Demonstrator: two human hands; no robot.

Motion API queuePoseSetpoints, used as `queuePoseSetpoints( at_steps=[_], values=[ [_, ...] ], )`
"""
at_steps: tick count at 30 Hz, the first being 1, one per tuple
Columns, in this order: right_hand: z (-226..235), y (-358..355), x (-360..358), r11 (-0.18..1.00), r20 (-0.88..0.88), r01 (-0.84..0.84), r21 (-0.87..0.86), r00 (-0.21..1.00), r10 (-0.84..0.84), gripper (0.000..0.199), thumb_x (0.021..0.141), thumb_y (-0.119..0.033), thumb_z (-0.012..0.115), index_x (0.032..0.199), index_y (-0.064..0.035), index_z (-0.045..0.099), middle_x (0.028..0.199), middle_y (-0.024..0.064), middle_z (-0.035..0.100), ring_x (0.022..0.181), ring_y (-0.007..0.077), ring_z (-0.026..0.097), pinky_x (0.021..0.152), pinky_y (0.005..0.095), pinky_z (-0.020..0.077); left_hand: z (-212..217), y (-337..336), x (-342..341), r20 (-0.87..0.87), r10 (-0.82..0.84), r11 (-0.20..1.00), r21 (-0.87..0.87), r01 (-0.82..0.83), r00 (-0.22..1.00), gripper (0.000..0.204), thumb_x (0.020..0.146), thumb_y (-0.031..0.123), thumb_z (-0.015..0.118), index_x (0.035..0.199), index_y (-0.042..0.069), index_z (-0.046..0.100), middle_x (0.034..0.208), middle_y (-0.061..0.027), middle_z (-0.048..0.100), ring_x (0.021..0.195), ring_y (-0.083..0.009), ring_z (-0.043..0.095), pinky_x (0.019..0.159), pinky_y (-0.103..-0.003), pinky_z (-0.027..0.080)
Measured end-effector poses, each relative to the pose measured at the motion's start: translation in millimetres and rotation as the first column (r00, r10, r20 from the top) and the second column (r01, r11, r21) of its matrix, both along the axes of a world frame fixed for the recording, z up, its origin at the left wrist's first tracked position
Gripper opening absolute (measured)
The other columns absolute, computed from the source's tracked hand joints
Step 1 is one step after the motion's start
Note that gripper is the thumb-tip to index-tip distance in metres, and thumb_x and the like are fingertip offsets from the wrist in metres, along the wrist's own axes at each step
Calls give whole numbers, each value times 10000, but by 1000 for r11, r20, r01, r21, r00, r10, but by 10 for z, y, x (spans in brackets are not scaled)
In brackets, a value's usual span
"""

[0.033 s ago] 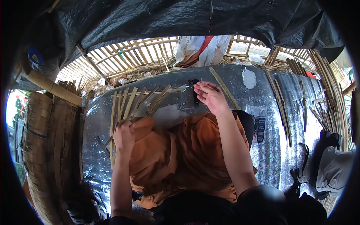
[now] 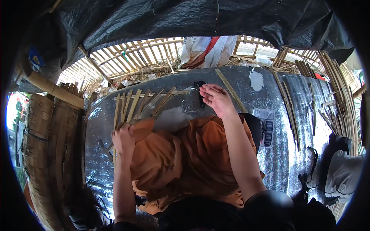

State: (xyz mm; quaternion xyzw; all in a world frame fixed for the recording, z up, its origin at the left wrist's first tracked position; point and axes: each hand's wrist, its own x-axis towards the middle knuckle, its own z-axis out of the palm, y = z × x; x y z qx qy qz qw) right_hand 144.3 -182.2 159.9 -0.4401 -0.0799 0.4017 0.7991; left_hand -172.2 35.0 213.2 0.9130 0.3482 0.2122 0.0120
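Observation:
My left hand (image 2: pixel 124 139) is closed beside my left knee, over the lower ends of several bamboo strips (image 2: pixel 133 107). Its fingertips are partly hidden, and what they grip does not show. Raised over the mat by my right knee is my right hand (image 2: pixel 216 101), fingers curled toward the thumb. A thin pale tip stands at its fingertips, too small to name. Just left of these fingers a black object (image 2: pixel 201 94) lies on the silver mat (image 2: pixel 262 161). Brown cloth (image 2: pixel 165 154) covers my lap and knees.
A single bamboo strip (image 2: pixel 231 91) lies beyond my right hand. More long strips (image 2: pixel 287 109) rest at the right, near a bundle (image 2: pixel 339 104). Woven bamboo (image 2: pixel 38 146) stands at the left. A printed packet (image 2: pixel 267 131) lies by my right knee; a black sheet (image 2: pixel 185 19) hangs overhead.
My left hand has shifted slightly left and toward me. My right hand stays in place.

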Motion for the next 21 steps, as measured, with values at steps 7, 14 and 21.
queuePoseSetpoints(
  at_steps=[7, 14, 21],
  values=[
    [-5, 24, -6, 996, 32, -24, -91, 999, 27, 176, 974, -231, 711, 1099, -108, 707, 1117, 43, 738, 1022, 147, 688, 875, 326, 521, -250, 608, -669, 105, 87, 970, -236, -60, 991, 103, 907, 80, 685, 903, -21, 703, 863, -215, 695, 805, -422, 674, 755, -469, 522],
    [-107, 6, -34, 990, 21, -30, -135, 999, 33, 181, 976, -241, 709, 1104, -113, 700, 1111, 44, 738, 1029, 144, 685, 887, 326, 517, -505, 850, -819, 194, 230, 965, -172, -198, 954, 119, 914, 98, 703, 945, -15, 725, 893, -221, 709, 829, -397, 701, 769, -444, 535],
    [-121, 57, -21, 980, 53, -21, -196, 998, 32, 197, 975, -251, 714, 1112, -112, 690, 1109, 49, 740, 1028, 143, 686, 885, 327, 520, -231, 879, -622, -79, 29, 979, -198, -44, 996, 331, 938, 143, 675, 1247, 29, 651, 1199, -226, 682, 1127, -403, 648, 960, -454, 501]
  ],
)
